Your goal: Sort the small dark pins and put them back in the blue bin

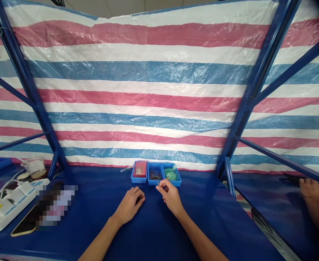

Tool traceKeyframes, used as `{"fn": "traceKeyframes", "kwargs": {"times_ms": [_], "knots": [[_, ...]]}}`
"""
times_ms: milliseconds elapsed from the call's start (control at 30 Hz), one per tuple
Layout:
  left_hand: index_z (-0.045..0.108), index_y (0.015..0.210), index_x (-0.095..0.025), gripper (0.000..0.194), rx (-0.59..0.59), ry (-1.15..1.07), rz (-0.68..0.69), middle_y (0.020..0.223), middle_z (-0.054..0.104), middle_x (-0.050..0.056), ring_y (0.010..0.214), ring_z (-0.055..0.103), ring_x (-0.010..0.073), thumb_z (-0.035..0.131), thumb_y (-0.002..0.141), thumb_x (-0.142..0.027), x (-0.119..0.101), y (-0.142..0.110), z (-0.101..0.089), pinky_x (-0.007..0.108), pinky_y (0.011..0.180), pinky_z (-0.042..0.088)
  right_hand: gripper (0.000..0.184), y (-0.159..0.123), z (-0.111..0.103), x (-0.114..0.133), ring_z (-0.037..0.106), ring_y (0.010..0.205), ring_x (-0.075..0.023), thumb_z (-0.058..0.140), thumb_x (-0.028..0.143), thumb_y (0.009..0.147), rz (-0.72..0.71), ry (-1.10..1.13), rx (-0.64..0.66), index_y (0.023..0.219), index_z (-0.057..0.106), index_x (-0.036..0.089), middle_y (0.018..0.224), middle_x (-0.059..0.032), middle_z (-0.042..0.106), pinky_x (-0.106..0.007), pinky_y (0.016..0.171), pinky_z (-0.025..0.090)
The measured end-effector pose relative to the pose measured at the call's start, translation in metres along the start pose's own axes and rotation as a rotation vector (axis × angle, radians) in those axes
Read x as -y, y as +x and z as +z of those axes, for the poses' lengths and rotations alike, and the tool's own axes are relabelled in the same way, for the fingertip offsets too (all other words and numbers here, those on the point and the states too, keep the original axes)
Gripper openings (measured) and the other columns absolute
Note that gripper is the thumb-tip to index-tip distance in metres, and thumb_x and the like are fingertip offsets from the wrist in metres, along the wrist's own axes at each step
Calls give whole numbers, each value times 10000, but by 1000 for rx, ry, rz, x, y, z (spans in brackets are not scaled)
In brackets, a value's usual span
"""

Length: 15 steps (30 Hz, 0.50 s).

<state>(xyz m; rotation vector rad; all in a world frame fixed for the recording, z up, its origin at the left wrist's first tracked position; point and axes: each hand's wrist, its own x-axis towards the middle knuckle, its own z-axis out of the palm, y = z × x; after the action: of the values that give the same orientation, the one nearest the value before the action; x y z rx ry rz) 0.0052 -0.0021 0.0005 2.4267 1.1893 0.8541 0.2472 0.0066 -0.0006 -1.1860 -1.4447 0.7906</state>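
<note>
My right hand (170, 195) is closed in a pinch at the front edge of the middle blue bin (155, 182). A small thin metal piece (158, 183) shows at its fingertips, too small to name surely. That bin holds many dark small screws (155, 175). My left hand (130, 203) rests on the blue table, fingers loosely curled with a gap to the thumb; nothing shows in it. Joined to the middle bin are a left bin with a red packet (140, 169) and a right bin with green pieces (170, 173), partly behind my right hand.
On the left lie a white power strip (17, 203) with plugs and cables, and a phone (25, 219), partly pixelated. A clear plastic cup (36, 166) stands behind. Blue metal posts (246, 94) flank a striped sheet (148, 101). Another person's hand (315, 191) is at far right.
</note>
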Motion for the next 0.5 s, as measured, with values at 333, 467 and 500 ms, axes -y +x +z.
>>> {"fn": "traceKeyframes", "kwargs": {"times_ms": [333,467,500], "knots": [[637,967,-246,196,-2,9,-3,1006,645,29,943,593,216,503,1068,-346,0,0,-1,369,884,462,305,1,-4,1,604,689,-175,630,521,961,-136,-49,-15,970,740,236,988,-54,603,-237,427,501],[638,977,-244,216,-4,6,-1,1012,647,36,948,592,217,485,1075,-359,-1,0,-1,371,886,467,377,1,-3,-1,638,672,-164,589,577,977,-113,3,-19,1015,727,229,1046,-65,633,-231,414,515],[639,979,-244,221,-4,6,5,1012,647,38,948,592,218,480,1077,-362,-1,0,-1,371,886,468,394,1,-3,-2,647,669,-164,589,594,971,-99,17,-24,1019,722,226,1048,-66,644,-229,411,519]]}}
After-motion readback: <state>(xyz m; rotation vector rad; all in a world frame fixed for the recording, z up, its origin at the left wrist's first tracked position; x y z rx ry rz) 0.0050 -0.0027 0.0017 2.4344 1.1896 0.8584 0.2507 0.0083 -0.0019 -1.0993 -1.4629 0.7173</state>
